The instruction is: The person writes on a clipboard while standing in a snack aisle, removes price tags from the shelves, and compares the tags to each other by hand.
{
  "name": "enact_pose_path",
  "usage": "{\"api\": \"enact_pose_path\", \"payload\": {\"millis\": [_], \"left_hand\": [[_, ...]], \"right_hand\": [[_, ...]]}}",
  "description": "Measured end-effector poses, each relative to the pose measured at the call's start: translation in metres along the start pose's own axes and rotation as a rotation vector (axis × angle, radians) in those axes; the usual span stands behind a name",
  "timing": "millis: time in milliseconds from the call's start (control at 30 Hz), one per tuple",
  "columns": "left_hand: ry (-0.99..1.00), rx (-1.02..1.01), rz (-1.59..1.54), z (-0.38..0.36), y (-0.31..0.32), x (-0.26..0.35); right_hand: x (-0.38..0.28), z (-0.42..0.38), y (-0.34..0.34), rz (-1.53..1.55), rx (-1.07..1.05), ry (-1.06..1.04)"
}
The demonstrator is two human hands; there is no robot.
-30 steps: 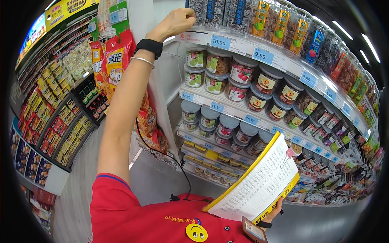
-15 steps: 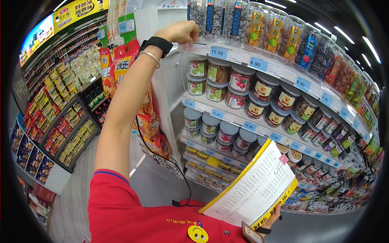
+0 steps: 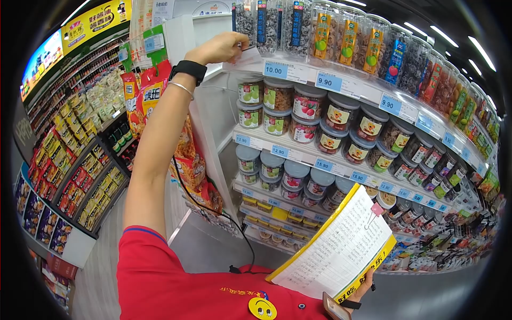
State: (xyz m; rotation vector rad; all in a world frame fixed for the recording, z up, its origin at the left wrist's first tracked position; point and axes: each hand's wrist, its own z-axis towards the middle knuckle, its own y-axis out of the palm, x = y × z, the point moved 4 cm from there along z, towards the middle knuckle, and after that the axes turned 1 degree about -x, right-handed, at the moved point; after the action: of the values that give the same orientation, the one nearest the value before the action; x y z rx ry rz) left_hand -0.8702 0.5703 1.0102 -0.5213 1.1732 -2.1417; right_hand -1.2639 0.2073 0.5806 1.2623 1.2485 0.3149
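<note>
- the left hand [image 3: 216, 49] is raised to the front edge of the top shelf [image 3: 341, 85], at its left end, fingers pinched on a small white tag [image 3: 246, 55] that sits in the price strip there.
- the tag lies just right of the fingertips and touches them; its long axis runs along the shelf edge, left to right, level with the blue 10.00 label [image 3: 276, 69] beside it.
- this hand is by far the nearer one; the right hand [image 3: 358, 288] is low at the bottom of the view, well apart from the shelf.
- the right hand's grip is closed on a clipboard [image 3: 336, 248] with a printed list, held tilted, with a pink clip at its upper edge; only some fingers show under the board.
- a black watch [image 3: 188, 69] and a thin bracelet sit on the left wrist; the sleeve is red.
- jars [image 3: 277, 101] stand stacked on the shelf just below the tag; tall packs line the top shelf above it.
- against a second ago: the left hand then was a fist pressed higher on the shelf edge; now it is lower and turned, with thumb and finger on the tag. the clipboard is held much the same.
</note>
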Motion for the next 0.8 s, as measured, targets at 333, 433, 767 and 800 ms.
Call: {"api": "enact_pose_path", "payload": {"millis": [333,433,767,800], "left_hand": [[-0.029,0.485,-0.878,-0.020,0.001,-0.035],[-0.014,0.591,-1.023,-0.042,0.002,-0.033],[-0.284,0.495,-1.359,-0.125,0.088,0.042],[-0.280,0.469,-1.393,-0.125,0.093,0.051]], "right_hand": [[0.004,0.006,0.008,-0.064,-0.008,-0.011],[0.005,0.010,0.008,-0.050,0.002,-0.011],[0.008,0.009,0.024,-0.053,0.023,-0.032],[0.008,0.009,0.024,-0.077,0.023,-0.028]]}}
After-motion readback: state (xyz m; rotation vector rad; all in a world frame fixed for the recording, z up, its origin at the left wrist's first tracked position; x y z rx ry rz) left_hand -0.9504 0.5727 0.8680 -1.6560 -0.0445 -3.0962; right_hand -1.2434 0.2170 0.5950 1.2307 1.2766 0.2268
